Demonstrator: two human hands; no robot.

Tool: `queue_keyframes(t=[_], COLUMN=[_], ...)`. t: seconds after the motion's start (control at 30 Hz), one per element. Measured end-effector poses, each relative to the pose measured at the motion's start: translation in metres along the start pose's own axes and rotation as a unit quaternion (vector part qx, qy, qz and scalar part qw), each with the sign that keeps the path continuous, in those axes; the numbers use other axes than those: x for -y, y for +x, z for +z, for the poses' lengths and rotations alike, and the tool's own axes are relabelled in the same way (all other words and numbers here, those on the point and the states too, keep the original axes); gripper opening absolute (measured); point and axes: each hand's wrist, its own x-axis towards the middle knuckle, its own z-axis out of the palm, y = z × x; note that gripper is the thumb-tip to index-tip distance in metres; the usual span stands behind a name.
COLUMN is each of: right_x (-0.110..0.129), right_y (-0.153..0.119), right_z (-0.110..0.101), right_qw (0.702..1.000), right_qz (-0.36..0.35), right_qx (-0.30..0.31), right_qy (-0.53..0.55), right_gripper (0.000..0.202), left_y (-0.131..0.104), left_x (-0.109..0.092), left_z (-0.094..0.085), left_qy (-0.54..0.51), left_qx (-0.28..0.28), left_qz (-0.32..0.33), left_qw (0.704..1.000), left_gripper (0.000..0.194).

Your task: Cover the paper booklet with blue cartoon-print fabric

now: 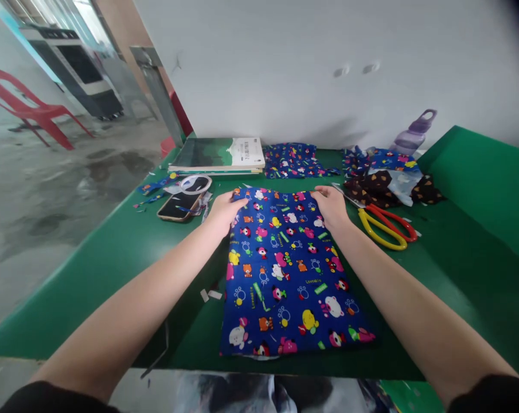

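dark sleeves (57, 398) nearest, bare forearms (156, 287) reaching in over green worktop (465, 275). blue printed cloth (280, 275) spread out mid-worktop, between the forearms. left hand (228, 211) pinching its far left corner, right hand (331, 207) pinching the far right — scissors (382, 225) just right of that one, phone (175, 209) near the left.

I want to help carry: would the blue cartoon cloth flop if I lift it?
Probably: the cloth looks thin, and its top edge waves slightly between the left hand and right hand. Probably light too, being so flat, and unlikely to roll.
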Motion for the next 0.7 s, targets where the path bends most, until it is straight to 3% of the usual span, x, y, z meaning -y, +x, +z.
queue_keyframes(t=[0.27, 0.5, 0.7], right_x=[0.0, 0.004, 0.0], right_y=[0.001, 0.002, 0.01], right_z=[-0.007, -0.013, -0.016], right_qw=[0.998, 0.98, 0.967], right_qz=[-0.02, 0.055, 0.096], right_qx=[0.005, 0.112, 0.104], right_qy=[0.052, 0.153, 0.213], right_gripper=[0.034, 0.032, 0.025], left_y=[0.001, 0.0, -0.005], left_x=[0.0, -0.001, -0.008], left_z=[-0.008, -0.009, -0.007], left_qy=[-0.097, -0.102, -0.114], left_qx=[0.11, 0.113, 0.114], left_qz=[0.018, 0.022, 0.045], left_qw=[0.989, 0.988, 0.986], left_gripper=[0.042, 0.043, 0.045])
